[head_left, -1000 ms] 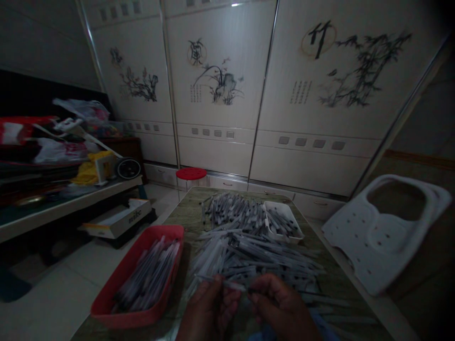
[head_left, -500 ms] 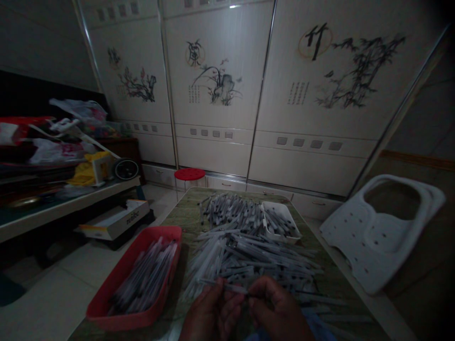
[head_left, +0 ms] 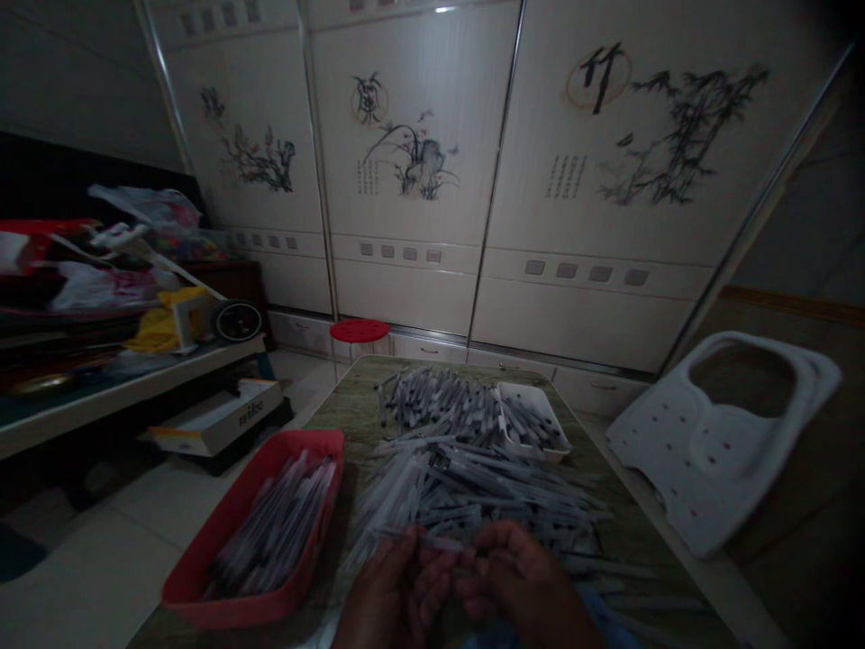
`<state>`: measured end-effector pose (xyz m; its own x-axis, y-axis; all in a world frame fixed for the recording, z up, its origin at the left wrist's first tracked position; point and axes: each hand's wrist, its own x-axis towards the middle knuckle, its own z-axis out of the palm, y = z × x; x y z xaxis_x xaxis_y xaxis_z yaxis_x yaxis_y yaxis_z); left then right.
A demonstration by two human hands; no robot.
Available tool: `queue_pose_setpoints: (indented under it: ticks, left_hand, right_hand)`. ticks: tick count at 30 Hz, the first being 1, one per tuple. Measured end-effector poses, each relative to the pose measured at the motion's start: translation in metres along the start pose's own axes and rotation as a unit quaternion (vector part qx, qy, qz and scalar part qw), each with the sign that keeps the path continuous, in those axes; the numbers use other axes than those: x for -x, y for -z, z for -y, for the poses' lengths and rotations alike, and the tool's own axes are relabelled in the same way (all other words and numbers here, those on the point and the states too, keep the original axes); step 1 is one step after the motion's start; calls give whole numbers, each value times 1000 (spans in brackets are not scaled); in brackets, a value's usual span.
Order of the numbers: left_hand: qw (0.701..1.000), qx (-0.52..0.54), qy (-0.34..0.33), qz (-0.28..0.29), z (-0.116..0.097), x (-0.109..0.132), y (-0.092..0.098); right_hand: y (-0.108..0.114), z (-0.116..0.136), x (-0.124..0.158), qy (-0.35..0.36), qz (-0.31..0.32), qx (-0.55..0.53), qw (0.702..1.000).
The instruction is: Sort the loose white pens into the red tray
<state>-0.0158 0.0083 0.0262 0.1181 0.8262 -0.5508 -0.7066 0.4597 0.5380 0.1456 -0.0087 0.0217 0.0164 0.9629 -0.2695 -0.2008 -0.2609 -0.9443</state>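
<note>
At the near edge of the table, my left hand [head_left: 398, 586] is closed on a thin translucent pen [head_left: 441, 543], which lies roughly level and points right. My right hand [head_left: 517, 581] pinches a small dark piece [head_left: 481, 551] at the pen's right end; it looks like a cap, though the dim light blurs it. Whether the piece is on the pen or just touching it, I cannot tell. Just beyond both hands spreads a heap of long clear pen parts [head_left: 487, 482]. Farther back is a pile of shorter pieces with dark ends [head_left: 439, 397].
A red basket [head_left: 179, 590] full of pens stands on the table's left side. A white tray [head_left: 558, 453] with short dark-tipped pieces is at the back right. Beyond are a red stool [head_left: 359, 331], a loaded bench at left and a white plastic seat [head_left: 723, 442] at right.
My right fingers have shifted slightly at the pen's right end, and the dark piece between them shows more plainly. My left hand keeps hold of the pen.
</note>
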Motion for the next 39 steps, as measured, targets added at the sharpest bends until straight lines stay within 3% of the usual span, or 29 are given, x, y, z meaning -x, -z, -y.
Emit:
queue_pose_setpoints:
  ticks: [6,12,28,39]
  left_hand:
    - [1000,-2,-20,-14,2,-1,2]
    - [1000,-11,-18,-15,2,0,1]
    - [998,-39,-43,-20,10,-6,4]
    - [997,-62,-52,1,12,-3,2]
  right_hand:
    - [6,1,0,57,18,46,997]
    - [6,4,-1,43,-20,51,998]
    - [8,-9,-2,91,-10,148,985]
    - [7,-7,1,154,-41,264,951]
